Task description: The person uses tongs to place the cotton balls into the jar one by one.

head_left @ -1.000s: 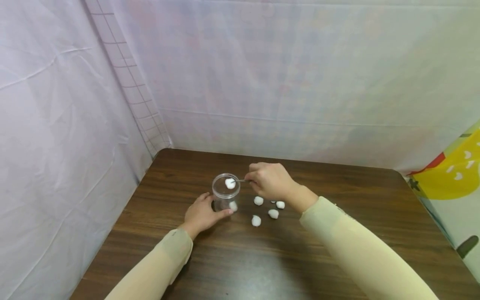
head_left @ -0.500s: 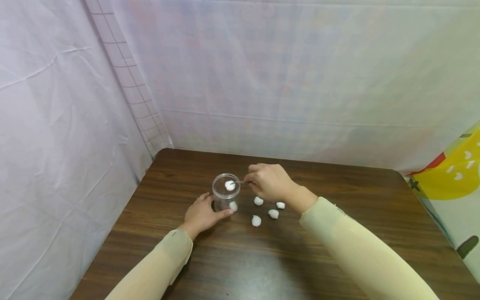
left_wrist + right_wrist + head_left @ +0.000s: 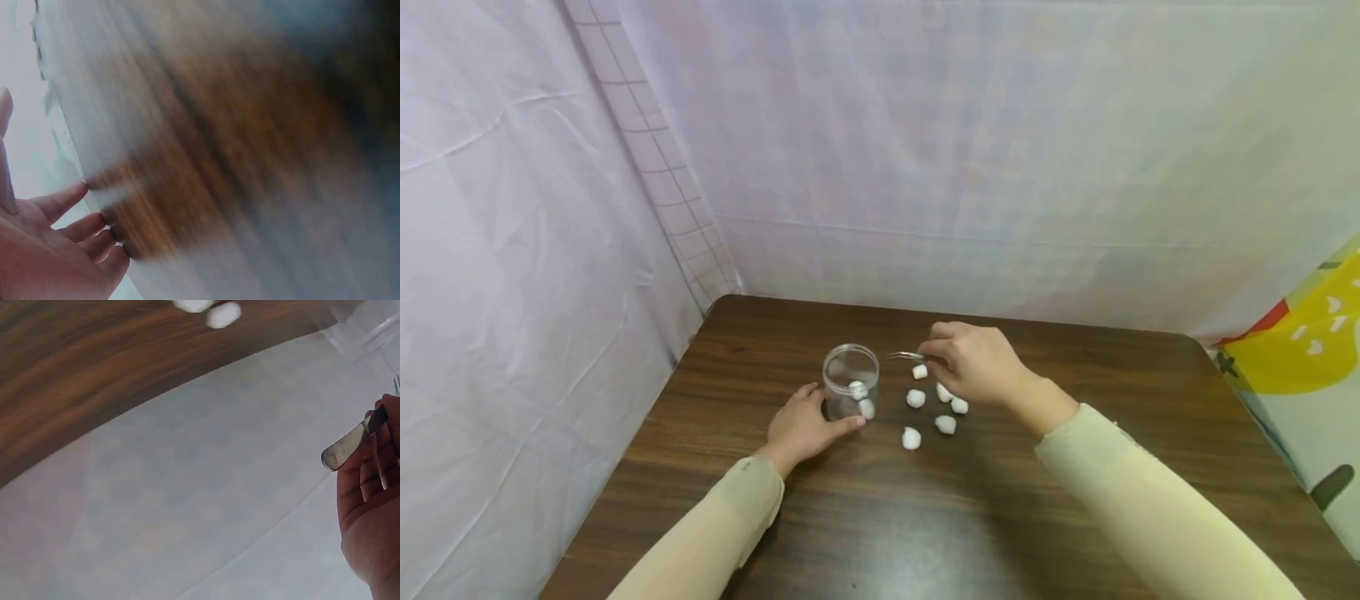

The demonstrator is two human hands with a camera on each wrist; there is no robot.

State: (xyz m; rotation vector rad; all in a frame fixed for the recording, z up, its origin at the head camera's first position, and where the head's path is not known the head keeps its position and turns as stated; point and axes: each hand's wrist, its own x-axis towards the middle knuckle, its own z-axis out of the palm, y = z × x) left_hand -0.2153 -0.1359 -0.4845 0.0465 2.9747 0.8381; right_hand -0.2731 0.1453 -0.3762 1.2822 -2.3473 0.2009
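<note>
A clear round jar stands upright on the table with two cotton balls at its bottom. My left hand holds the jar low down, thumb at the near side and fingers along its left; the left wrist view shows these fingers extended by the tabletop. In my right hand I pinch metal tweezers, whose slightly parted tips point left, just right of the jar's rim, with nothing between them. The tweezers' broad rear end sticks out of the hand in the right wrist view.
Several loose cotton balls lie on the dark wooden table, right of the jar and below the right hand. A pale cloth hangs behind the table's far edge, and another sheet hangs at the left.
The cotton ball held by the tweezers over the jar's mouth has dropped inside beside the other one. My right hand and the tweezers have moved right; the left hand has stayed on the jar.
</note>
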